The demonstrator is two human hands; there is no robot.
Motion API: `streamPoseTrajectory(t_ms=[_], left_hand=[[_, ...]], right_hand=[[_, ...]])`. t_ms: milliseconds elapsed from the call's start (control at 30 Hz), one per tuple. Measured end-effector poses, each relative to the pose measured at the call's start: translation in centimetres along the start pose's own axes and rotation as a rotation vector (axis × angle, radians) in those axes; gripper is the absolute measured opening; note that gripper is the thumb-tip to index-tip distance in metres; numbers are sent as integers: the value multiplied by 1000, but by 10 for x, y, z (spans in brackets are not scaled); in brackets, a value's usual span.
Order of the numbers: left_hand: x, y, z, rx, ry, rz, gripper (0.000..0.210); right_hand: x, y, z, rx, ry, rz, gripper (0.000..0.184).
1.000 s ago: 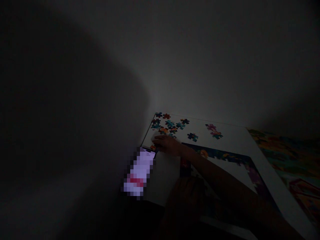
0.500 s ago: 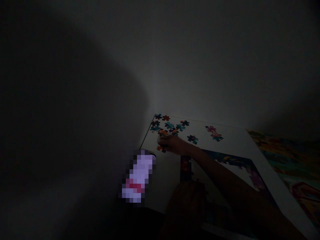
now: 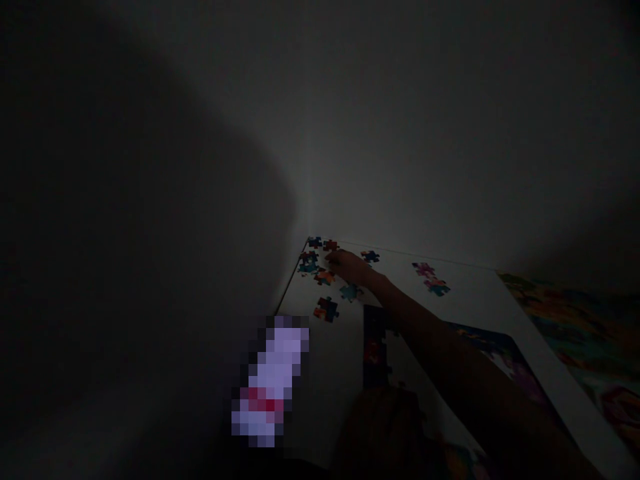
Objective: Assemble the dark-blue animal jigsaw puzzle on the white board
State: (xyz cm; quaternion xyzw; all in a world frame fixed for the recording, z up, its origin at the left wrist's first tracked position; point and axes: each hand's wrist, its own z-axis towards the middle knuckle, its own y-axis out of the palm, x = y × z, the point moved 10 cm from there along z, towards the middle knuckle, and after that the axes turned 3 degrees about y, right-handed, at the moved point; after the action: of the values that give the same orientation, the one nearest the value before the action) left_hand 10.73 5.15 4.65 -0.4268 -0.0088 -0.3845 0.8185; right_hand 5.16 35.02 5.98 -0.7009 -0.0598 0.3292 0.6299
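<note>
Among loose jigsaw pieces in the far left corner of the white table [image 3: 330, 393], my right hand [image 3: 350, 265] has its fingers bent downward and pressed together. Its fingertips are dark, so whatever lies in them is hidden. An orange piece [image 3: 324, 277] and a teal piece [image 3: 351, 292] lie close below it, and a red piece [image 3: 331, 245] just beyond. My left hand [image 3: 380, 427] is low in deep shadow, by the left side of the partly assembled puzzle border [image 3: 373, 353]; its fingers cannot be made out. My right forearm covers part of that border.
A blurred-out phone with a lit screen [image 3: 273, 373] is at the table's left edge. Several dark pieces [image 3: 309, 261] cluster in the corner, and pink pieces [image 3: 425, 269] lie farther right. A colourful picture sheet [image 3: 565, 320] lies on the right. Walls [image 3: 400, 133] rise behind.
My right hand has moved away from me and slightly right, off the orange-and-blue piece, which now lies uncovered. Teal pieces near the hand have shifted or become covered. The view has tilted slightly.
</note>
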Motion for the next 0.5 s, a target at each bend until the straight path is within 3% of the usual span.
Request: streamPoseTrajectory(t_ms=[200,333,500], left_hand=[[-1,2,-4,-30,27,7,24],[1,-7,-2,-79,32,0,32],[4,-12,3,-115,35,-4,33]], right_hand=[[17,-5,20,93,40,-61,38],[38,-4,26,120,108,-102,37],[42,1,24,115,42,-100,41]])
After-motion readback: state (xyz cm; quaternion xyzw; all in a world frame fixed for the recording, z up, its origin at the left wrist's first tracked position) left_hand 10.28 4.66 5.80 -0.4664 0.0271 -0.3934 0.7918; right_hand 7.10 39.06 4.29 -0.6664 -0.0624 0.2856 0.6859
